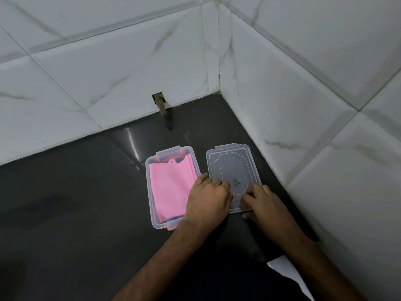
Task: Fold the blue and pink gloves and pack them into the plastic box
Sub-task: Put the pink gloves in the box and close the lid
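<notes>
The plastic box point(152, 200) sits just below the middle of the frame on the dark floor point(76, 203), lid off, its long axis running from the lower edge of the picture up toward the tiled wall point(108, 72), leaning slightly left at the top. Inside it the folded pink glove point(169, 187) lies flat and fills most of the tray, its long side along the box's; a sliver of blue glove point(173, 217) shows beneath it at the near end, and something red peeks out at the far end under the latch tab. Just to the right, with a narrow strip of floor between them, lies the clear lid point(233, 168), parallel to the box. The left hand point(208, 203) covers the box's near right corner, fingers curled at the lid's left edge; whether they grip it cannot be told. The right hand point(262, 203) pinches the lid's near edge, fingers on top and thumb beneath. Open floor spreads wide to the left; on the right a second tiled wall point(325, 127) stands near the lid, meeting the first in the corner above.
</notes>
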The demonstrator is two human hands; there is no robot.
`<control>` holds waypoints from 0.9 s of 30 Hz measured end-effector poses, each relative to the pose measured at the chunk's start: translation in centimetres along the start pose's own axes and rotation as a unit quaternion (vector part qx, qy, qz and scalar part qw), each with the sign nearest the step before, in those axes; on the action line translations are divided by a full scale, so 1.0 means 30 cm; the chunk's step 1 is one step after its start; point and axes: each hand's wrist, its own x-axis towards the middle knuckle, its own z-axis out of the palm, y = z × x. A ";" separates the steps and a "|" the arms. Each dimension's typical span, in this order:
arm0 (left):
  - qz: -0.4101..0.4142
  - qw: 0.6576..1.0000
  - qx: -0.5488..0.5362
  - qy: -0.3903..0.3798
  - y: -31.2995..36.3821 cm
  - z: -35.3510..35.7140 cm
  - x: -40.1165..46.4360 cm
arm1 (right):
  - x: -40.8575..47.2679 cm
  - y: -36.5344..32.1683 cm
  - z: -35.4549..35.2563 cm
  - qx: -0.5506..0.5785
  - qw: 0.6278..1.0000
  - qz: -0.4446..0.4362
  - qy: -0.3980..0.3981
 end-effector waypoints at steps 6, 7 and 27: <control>-0.016 1.000 0.007 -0.006 0.012 0.018 0.029 | 0.023 0.027 -0.021 -0.030 0.999 -0.042 0.007; -0.014 1.000 0.013 -0.005 0.012 0.019 0.031 | 0.023 0.025 -0.032 -0.028 0.999 -0.039 0.019; -0.029 0.837 -0.489 0.245 -0.048 -0.097 0.010 | -0.030 -0.084 -0.362 0.155 0.913 -0.040 0.376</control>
